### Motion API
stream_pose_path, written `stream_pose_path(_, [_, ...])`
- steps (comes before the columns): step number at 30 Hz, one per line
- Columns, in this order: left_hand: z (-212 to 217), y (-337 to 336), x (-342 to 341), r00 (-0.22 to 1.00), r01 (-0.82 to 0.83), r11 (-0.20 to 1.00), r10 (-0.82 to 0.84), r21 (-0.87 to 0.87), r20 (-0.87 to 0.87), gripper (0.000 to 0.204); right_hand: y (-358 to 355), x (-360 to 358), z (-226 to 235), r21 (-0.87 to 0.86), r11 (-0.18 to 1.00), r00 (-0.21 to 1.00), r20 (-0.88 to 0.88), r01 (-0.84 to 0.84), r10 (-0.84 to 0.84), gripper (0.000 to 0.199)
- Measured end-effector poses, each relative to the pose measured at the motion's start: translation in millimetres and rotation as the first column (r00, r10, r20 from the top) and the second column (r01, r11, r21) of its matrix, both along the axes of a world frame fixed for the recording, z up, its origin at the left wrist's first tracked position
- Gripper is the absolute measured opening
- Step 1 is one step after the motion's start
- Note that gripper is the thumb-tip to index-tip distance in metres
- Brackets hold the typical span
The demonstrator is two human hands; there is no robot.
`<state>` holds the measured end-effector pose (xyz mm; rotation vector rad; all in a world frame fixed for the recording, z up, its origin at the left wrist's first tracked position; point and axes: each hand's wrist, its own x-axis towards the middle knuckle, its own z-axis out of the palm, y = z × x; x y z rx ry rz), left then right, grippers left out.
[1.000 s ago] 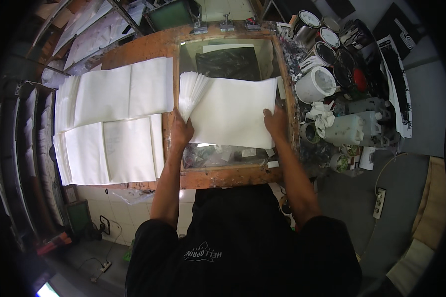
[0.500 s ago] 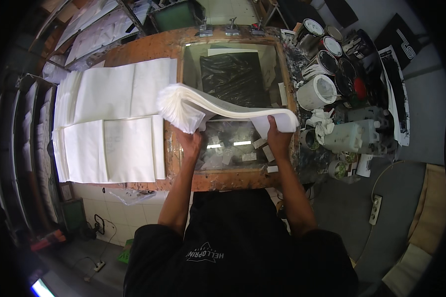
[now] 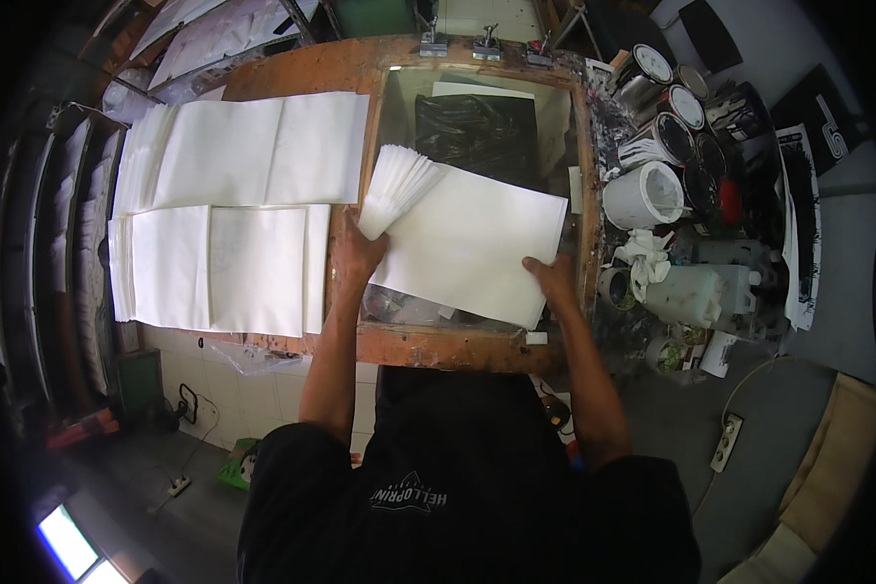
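A thick stack of white sheets (image 3: 472, 238) lies over the glass panel in the tabletop, turned a little askew. Its left edges fan out upward. My left hand (image 3: 357, 251) is closed around the lower left part of the stack, beneath the fanned edges. At the lower right edge, my right hand (image 3: 552, 282) grips the stack with the thumb on the top sheet; its other fingers are mostly hidden. Left of it, an upper pile of white sheets (image 3: 229, 151) and a lower pile of white sheets (image 3: 258, 268) lie overlapped on the wooden table.
The glass panel (image 3: 389, 310) is set into the wooden table (image 3: 438, 352). Black plastic film (image 3: 477, 136) lies at its far part. Metal clamps (image 3: 487, 44) stand on the far edge. Paint cans (image 3: 667, 141), a white bucket (image 3: 642, 195) and a jerrycan (image 3: 686, 294) crowd the right side.
The stack, held up and bent before, now lies flatter over the glass with its top sheet showing. My right hand has moved lower along it. The whole view has shifted slightly.
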<state>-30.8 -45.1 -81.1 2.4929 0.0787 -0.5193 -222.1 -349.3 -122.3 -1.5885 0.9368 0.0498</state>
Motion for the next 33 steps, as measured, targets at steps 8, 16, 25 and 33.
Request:
stream_pose_path(8, [-2.0, -138.9, -105.1, 0.615, 0.711, 0.697, -0.548, -0.096, 0.567, 0.065, -3.2, 2.4, -7.3, -0.027, 0.999, 0.999, -0.028, -0.043, 0.042, 0.031])
stream_pose_path(16, [-50.0, -96.2, -31.9, 0.719, 0.495, 0.836, -0.548, 0.239, 0.427, 0.065, 2.4, 2.5, -0.9, -0.091, 0.995, 0.993, -0.109, -0.047, 0.037, 0.035])
stream_pose_path(25, [-80.5, -66.5, -21.2, 0.609, 0.493, 0.837, -0.528, 0.238, 0.592, 0.047, 4.4, 11.4, 22.3, -0.185, 0.97, 0.954, -0.285, -0.155, 0.098, 0.039])
stream_pose_path(33, [-53.2, -137.2, -49.6, 0.512, 0.713, 0.654, -0.733, 0.255, 0.448, 0.065, -2.8, 5.3, 11.1, -0.141, 0.981, 0.968, -0.233, -0.134, 0.099, 0.043])
